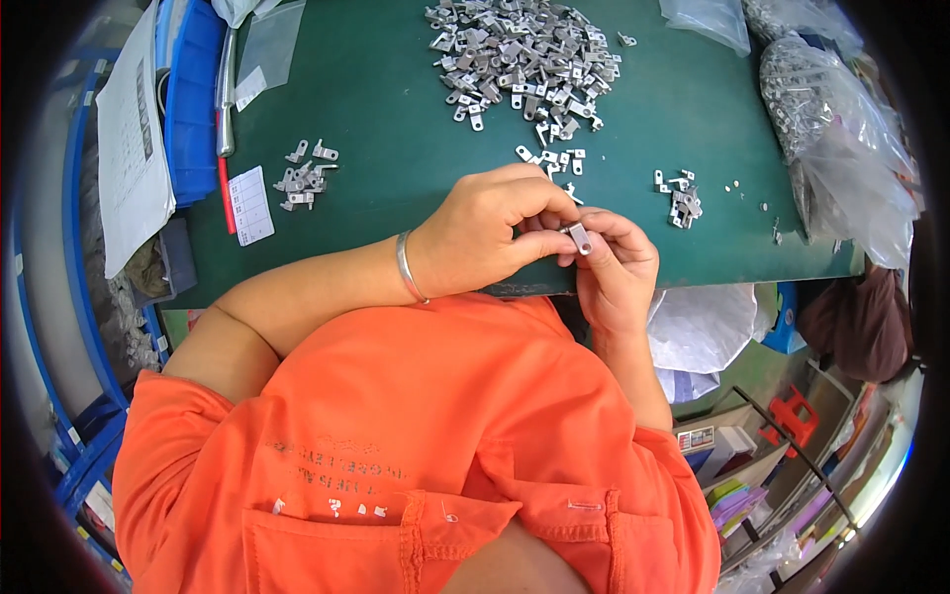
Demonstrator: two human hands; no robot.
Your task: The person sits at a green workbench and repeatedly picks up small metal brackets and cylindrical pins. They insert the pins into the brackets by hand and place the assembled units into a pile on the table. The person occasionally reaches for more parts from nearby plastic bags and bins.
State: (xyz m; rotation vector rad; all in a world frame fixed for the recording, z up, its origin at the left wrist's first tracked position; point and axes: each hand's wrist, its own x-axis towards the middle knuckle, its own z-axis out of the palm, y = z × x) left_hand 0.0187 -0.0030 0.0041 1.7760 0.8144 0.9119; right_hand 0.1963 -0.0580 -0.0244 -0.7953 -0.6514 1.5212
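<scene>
1. Right now, a small metal bracket sits pinched between both hands, in front of the person's orange shirt and by the near edge of the green counter.
2. The left hand reaches in from 9 o'clock of the bracket, thumb and forefinger narrowed onto it; a bangle rings that wrist; the right hand comes from 4 o'clock, its thumb and curled fingers closed on the same piece; their contact points are partly hidden.
3. At 12 o'clock of the bracket, a few loose brackets lie just beyond the fingers; farther out spreads a large heap of similar parts.
4. Toward 2 o'clock rests a small cluster; beyond it slumps a clear plastic bag of metal parts.
5. Between 9 and 10 o'clock lies another small cluster; past it are a white card, a red pen and a blue bin.
6. At 4 o'clock, below the counter, hangs a white sack; farther off stands a red stool.
</scene>
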